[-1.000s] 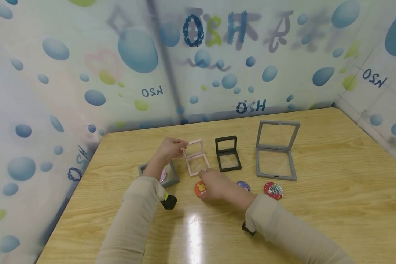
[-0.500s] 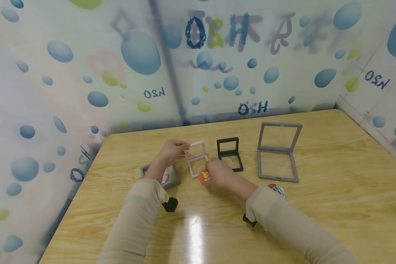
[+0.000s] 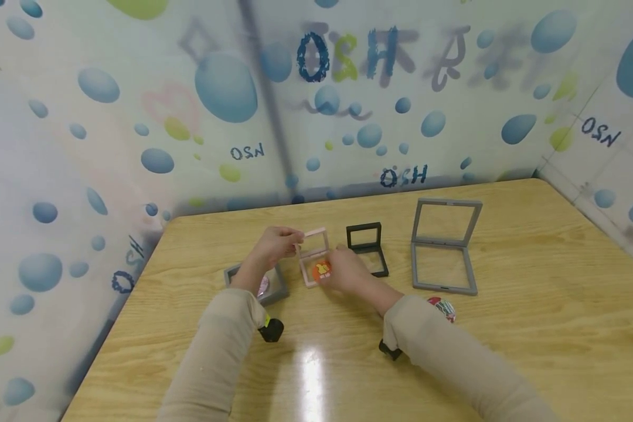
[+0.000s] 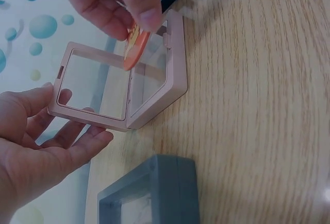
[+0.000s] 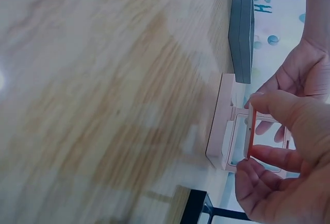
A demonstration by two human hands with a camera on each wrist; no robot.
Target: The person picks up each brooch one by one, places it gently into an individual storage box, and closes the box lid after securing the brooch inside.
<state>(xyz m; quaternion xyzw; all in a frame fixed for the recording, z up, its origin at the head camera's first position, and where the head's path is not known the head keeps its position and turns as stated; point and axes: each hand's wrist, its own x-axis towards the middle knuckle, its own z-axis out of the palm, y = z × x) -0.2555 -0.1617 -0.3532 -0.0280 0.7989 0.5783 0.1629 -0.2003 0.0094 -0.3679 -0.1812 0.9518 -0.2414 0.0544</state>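
Note:
My left hand [image 3: 274, 245] holds the raised lid of a small pink display frame [image 4: 177, 54] by its edge, thumb in front and fingers behind. The frame stands unfolded on the table, its two halves showing clear film windows. My right hand [image 3: 348, 272] pinches an orange round badge [image 4: 136, 49] with a yellow figure on it, between thumb and fingers. In the right wrist view the badge [image 5: 250, 131] is edge-on, just above the frame's lower half; whether it touches the film I cannot tell.
A closed grey display frame [image 3: 275, 287] with a pink round badge inside lies left, partly behind my left arm. An open black frame [image 3: 364, 226] and a larger open grey frame [image 3: 470, 269] stand to the right. A red patterned badge [image 3: 443, 308] lies beside my right sleeve.
My right hand has picked the orange badge off the table and carried it up over the pink frame's lower half. The left hand stays on the lid. My right arm now covers the purple badge.

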